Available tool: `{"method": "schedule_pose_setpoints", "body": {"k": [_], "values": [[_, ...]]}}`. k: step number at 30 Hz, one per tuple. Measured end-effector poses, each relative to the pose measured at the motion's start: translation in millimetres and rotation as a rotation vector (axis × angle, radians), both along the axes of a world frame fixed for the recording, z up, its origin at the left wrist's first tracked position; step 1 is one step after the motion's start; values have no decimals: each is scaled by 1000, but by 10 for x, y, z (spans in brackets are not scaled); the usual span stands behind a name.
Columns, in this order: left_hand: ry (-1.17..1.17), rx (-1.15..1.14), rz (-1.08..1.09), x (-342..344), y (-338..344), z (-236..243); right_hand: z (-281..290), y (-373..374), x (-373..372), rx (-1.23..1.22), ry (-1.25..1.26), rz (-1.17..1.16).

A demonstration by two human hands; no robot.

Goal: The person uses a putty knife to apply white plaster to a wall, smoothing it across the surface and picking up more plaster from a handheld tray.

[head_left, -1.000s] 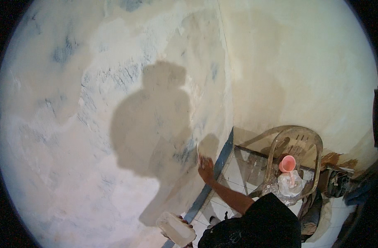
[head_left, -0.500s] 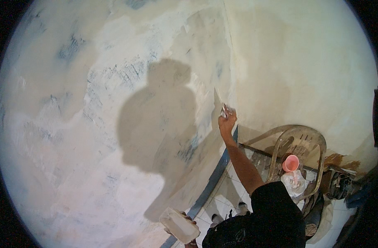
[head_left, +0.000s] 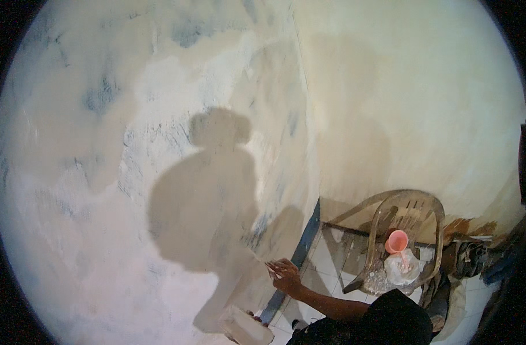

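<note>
My right hand point(head_left: 285, 276) is closed round a putty knife point(head_left: 256, 256), whose thin pale blade is against or very close to the patchy wall point(head_left: 113, 230); contact cannot be made out. Below it, near the bottom edge, my left hand point(head_left: 256, 316) grips a pale rectangular tub point(head_left: 244, 326), with only some fingertips showing at its rim. What lies inside the tub is hard to make out. White and beige filler-like patches cover the wall, with bluish-grey marks showing between them.
A dirty plastic chair point(head_left: 438, 227) stands by the adjoining cream wall point(head_left: 412, 115), carrying a pink cup point(head_left: 397, 242) and a clear plastic bag point(head_left: 402, 268). Dark bags or cloths point(head_left: 473, 259) lie to its right. A blue skirting strip point(head_left: 305, 244) edges the tiled floor.
My right hand has come down and left with the putty knife, from beside the wall corner to just above the tub. The view has shifted slightly; the left hand keeps holding the tub.
</note>
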State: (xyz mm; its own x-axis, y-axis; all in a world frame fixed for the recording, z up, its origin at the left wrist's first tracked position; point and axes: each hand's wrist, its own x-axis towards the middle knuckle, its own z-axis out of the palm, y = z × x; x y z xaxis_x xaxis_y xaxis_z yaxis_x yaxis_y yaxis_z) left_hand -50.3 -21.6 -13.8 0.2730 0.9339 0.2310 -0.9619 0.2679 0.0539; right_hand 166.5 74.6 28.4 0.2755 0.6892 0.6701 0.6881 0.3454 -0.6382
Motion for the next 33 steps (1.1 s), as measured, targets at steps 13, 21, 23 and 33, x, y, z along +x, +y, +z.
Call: {"method": "schedule_pose_setpoints", "body": {"k": [13,21,23,33], "values": [[43,-377,21,573,265,-650,93,-665,876,-299,1746,379],[147,-392,-105,1002,108,289,785,79,1531,-9,1386,243],[-13,-480,-111,998,37,428,1069,453,1693,6,1230,147],[18,-354,18,330,-126,236,1733,1547,1578,420,71,-469]]}}
